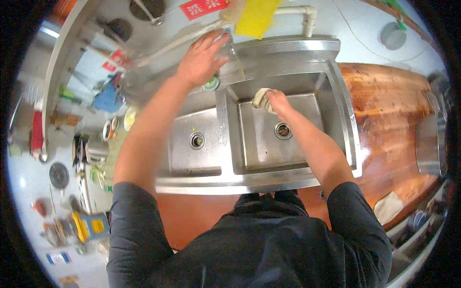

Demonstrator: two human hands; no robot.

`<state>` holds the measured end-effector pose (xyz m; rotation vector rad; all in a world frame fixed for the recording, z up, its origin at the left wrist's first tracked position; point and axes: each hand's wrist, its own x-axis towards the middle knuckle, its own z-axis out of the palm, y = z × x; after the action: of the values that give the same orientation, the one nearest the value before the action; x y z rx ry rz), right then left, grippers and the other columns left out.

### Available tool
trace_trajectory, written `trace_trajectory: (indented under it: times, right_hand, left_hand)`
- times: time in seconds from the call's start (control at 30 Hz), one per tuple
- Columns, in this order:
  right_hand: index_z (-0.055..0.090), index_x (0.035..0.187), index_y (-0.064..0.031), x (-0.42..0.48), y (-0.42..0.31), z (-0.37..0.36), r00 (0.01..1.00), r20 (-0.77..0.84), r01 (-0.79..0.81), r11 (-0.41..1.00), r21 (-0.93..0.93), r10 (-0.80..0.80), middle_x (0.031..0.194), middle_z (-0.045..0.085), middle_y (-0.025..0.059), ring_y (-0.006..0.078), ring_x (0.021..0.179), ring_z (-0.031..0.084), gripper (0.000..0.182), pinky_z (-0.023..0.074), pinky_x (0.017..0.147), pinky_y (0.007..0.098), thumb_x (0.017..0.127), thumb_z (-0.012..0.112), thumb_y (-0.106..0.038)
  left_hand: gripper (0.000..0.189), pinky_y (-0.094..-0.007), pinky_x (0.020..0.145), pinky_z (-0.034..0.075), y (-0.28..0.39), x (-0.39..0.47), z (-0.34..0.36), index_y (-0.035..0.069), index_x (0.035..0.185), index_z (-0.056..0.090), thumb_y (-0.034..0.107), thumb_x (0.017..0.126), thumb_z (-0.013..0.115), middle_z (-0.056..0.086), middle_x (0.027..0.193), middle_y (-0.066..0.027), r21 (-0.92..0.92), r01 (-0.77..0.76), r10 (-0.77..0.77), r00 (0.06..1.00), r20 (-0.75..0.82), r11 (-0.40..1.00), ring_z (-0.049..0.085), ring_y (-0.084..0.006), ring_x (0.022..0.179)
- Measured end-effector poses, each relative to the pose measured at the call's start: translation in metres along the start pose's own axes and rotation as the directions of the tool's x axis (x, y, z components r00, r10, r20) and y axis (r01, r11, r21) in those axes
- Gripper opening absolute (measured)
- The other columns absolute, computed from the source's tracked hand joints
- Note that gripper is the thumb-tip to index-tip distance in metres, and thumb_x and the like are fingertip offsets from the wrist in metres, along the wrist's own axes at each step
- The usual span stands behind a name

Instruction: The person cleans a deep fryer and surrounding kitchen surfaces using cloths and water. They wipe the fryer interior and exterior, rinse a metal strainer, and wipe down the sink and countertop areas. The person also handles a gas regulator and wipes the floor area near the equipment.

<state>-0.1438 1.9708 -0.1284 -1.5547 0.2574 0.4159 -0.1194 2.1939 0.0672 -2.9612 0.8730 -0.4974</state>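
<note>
A double-basin stainless steel sink lies before me. My right hand grips a bunched beige cloth low in the right basin, above and left of that basin's drain. Raised at the back of the sink, my left hand has its fingers spread beside the metal faucet; whether the fingertips touch it I cannot tell. A thin stream, seemingly water, runs down from the spout. Bits of debris sit in the left drain and on the basin floors.
A wooden counter adjoins the sink's right side, with a folded cloth near its front edge. Behind my left wrist is a round green-topped item. Bowls and greens stand on the left counter. A white pipe runs along the back wall.
</note>
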Motion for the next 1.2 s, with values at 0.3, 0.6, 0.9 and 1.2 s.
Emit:
trace_trajectory:
  times: [0.3, 0.6, 0.9, 1.2]
  right_hand:
    - [0.052, 0.117, 0.0011, 0.039, 0.037, 0.042, 0.986, 0.024, -0.147, 0.807, 0.571, 0.163, 0.105, 0.061, 0.0133, 0.025, 0.09, 0.061, 0.033, 0.0504, 0.078, 0.0412, 0.095, 0.051, -0.023]
    - [0.055, 0.111, 0.0038, 0.11, 0.108, 0.089, 0.948, -0.2, -0.092, 0.817, 0.57, 0.246, 0.094, 0.062, 0.0134, 0.0268, 0.078, 0.062, 0.028, 0.0519, 0.068, 0.0427, 0.093, 0.052, -0.018]
    - [0.061, 0.1, 0.005, 0.081, 0.152, 0.096, 0.857, -0.324, -0.221, 0.854, 0.47, 0.4, 0.091, 0.062, 0.0146, 0.0276, 0.075, 0.061, 0.026, 0.0502, 0.06, 0.0449, 0.088, 0.059, -0.018]
    - [0.059, 0.106, 0.0053, 0.0, 0.165, 0.116, 0.851, -0.296, -0.241, 0.824, 0.513, 0.433, 0.1, 0.062, 0.0228, 0.0313, 0.09, 0.059, 0.048, 0.0454, 0.082, 0.0421, 0.086, 0.056, -0.038]
  left_hand:
    - [0.025, -0.0419, 0.091, 0.041, -0.039, 0.064, 0.048, 0.006, 0.092, 0.058, 0.031, 0.09, 0.055, 0.056, 0.101, -0.01, -0.049, -0.351, 0.351, 0.936, 0.0, 0.935, 0.049, -0.0304, 0.102]
    - [0.033, -0.0414, 0.088, 0.042, -0.018, 0.077, 0.057, 0.007, 0.09, 0.061, 0.04, 0.09, 0.055, 0.06, 0.096, -0.0079, -0.012, -0.204, 0.203, 0.978, -0.052, 0.979, 0.052, -0.0281, 0.099]
    - [0.036, -0.0431, 0.099, 0.035, 0.044, -0.048, 0.139, -0.001, 0.121, 0.048, 0.019, 0.091, 0.056, 0.049, 0.118, -0.0222, -0.74, 0.207, -0.503, 0.841, -0.2, 0.64, 0.047, -0.0347, 0.114]
    - [0.047, -0.0392, 0.089, 0.047, 0.114, -0.146, 0.288, 0.009, 0.115, 0.055, 0.05, 0.098, 0.038, 0.06, 0.109, -0.006, -0.102, 0.368, -0.022, 0.214, 0.977, -0.924, 0.057, -0.0219, 0.102]
